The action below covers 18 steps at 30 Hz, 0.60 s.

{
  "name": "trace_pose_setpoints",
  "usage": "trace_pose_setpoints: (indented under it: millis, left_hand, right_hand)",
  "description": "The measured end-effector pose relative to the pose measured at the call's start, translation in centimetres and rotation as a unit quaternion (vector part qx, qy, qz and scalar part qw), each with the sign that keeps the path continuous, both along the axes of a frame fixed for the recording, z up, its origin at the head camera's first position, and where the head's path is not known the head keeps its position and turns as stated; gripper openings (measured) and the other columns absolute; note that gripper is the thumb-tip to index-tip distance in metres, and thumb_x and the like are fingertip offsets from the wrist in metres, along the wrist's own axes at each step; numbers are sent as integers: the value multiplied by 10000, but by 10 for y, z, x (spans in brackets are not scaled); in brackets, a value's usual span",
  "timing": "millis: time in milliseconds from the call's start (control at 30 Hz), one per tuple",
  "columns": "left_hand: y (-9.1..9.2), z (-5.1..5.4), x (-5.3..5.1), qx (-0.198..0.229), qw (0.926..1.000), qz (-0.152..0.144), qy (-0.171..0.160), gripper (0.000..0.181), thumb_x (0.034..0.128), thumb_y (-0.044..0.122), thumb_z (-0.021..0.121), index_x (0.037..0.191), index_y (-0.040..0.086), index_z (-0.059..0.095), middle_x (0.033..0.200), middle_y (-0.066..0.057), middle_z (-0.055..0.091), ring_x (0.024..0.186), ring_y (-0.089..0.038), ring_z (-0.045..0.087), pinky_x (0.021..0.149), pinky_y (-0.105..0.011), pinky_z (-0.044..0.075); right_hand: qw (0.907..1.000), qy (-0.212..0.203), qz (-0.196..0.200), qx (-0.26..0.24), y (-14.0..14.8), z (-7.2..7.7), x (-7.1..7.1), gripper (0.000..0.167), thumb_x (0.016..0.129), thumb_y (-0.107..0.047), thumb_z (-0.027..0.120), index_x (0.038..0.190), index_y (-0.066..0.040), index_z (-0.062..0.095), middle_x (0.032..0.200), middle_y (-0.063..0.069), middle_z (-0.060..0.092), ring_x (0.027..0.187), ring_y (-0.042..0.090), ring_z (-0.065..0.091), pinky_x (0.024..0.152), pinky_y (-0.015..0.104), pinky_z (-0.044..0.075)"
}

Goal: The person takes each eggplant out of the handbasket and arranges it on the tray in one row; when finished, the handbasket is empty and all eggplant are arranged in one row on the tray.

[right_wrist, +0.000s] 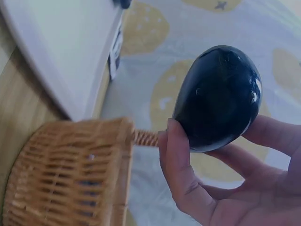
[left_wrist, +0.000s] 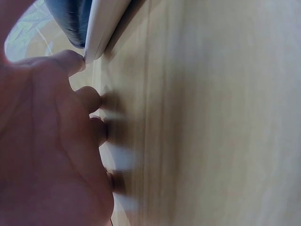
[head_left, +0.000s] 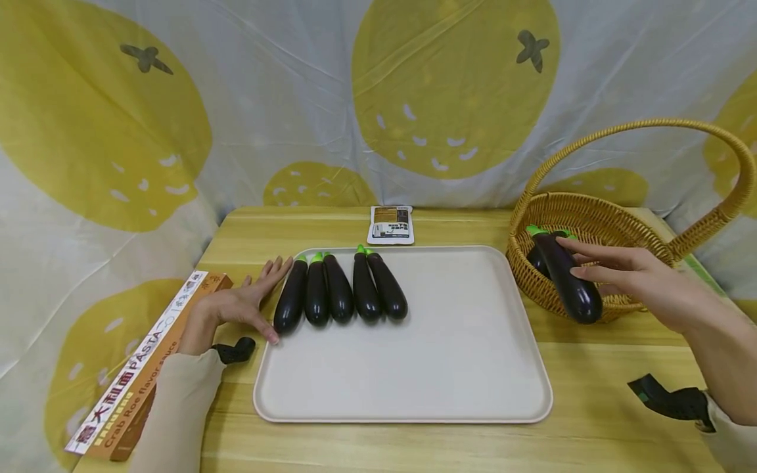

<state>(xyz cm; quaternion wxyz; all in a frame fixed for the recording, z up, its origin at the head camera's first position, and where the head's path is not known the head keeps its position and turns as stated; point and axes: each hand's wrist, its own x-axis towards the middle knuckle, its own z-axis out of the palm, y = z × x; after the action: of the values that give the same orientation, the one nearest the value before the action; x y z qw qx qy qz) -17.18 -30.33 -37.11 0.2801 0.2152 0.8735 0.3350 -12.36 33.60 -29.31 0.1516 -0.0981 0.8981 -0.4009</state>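
My right hand [head_left: 635, 272] grips a dark eggplant [head_left: 570, 279] with a green stem, lifted over the near left rim of a wicker basket [head_left: 538, 292]. In the right wrist view the rounded end of this eggplant [right_wrist: 218, 99] sits between thumb and fingers. Another eggplant [head_left: 537, 261] lies partly hidden in the basket. Several eggplants [head_left: 340, 289] stand side by side on the left half of a white tray [head_left: 455, 368], stems toward the back. My left hand [head_left: 244, 303] rests with spread fingers at the tray's left edge; its thumb is beside the leftmost eggplant [head_left: 291, 299].
A long pasta box [head_left: 148, 361] lies left of the tray, beside the left forearm. Behind the tray is a small white packet [head_left: 391, 225]. The basket's tall arched handle [head_left: 639, 125] rises at the right. A fruit-printed cloth [head_left: 284, 98] hangs behind the wooden table [head_left: 615, 381].
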Motion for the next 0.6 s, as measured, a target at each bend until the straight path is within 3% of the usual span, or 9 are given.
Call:
trace_pose_setpoints:
  millis: [167,300,400,533,600]
  left_hand:
    - [0,0,0,6,10000,-6,3,1519,650,318,990,1660,142,-131,1653,-238,-345,1504,-486,-353,1125,-782,-227]
    - [-1,-1,0,-19,10000,0,3,1516,656,324,987,1659,134,-133,1654,-232,-347,1505,-480,-355,1129,-779,-226]
    - [-1,-1,0,1,10000,18,-15,1523,649,321,989,1656,122,-136,1650,-239,-350,1501,-485,-357,1129,-772,-236]
    - [0,0,-1,2,10000,38,-44,1538,637,318,992,1652,111,-145,1641,-251,-356,1496,-490,-361,1133,-757,-251]
    - [0,0,-1,-39,10000,36,-36,1538,638,323,991,1652,114,-146,1640,-251,-358,1498,-487,-359,1137,-755,-247]
  right_hand:
    - [9991,-72,335,-241,-29,8,2,535,1100,-243,517,1616,-231,375,1666,154,362,1253,-89,533,859,162,528]
    - [9980,-178,529,-287,-63,13,-1,545,1085,-304,548,1606,-277,392,1615,158,447,1322,102,565,953,243,529]
    - [9968,-223,696,-313,-90,12,-8,567,1063,-337,589,1598,-279,409,1574,173,496,1245,231,600,917,303,535]
    - [9943,-382,910,-392,-122,3,-23,595,1044,-336,622,1596,-253,419,1559,194,501,1128,215,650,847,327,555]
    - [9931,-497,984,-396,-136,-5,-32,597,1039,-316,630,1595,-250,422,1558,195,502,1142,204,667,884,350,564]
